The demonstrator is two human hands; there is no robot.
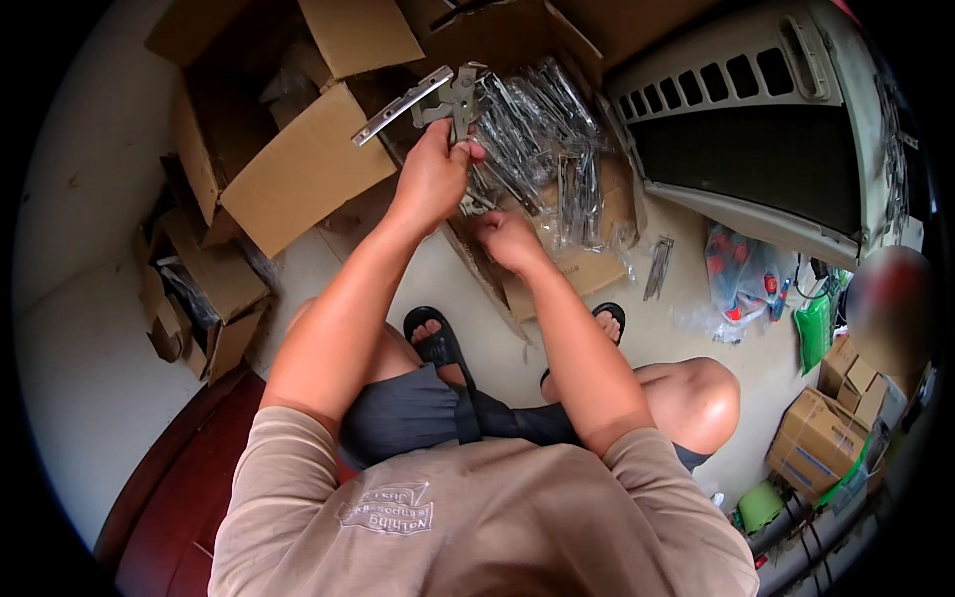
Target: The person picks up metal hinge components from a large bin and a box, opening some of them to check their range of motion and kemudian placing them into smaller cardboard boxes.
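My left hand is closed around a jointed metal hinge, raised over the edge of an open cardboard box. A slim silver bar slants down to the left from the hinge's side. Lower and to the right, my right hand is closed, with its fingers curled at the box's left side. A small metal part shows beside those fingertips; whatever they grip is hidden. Past both hands, several bundles of thin metal strips in clear plastic fill the box.
Open cardboard boxes stand at the left. A grey slotted casing rises at the far right. Loose metal strips lie on the floor beside a plastic bag of red and blue items. A taped carton sits at the right.
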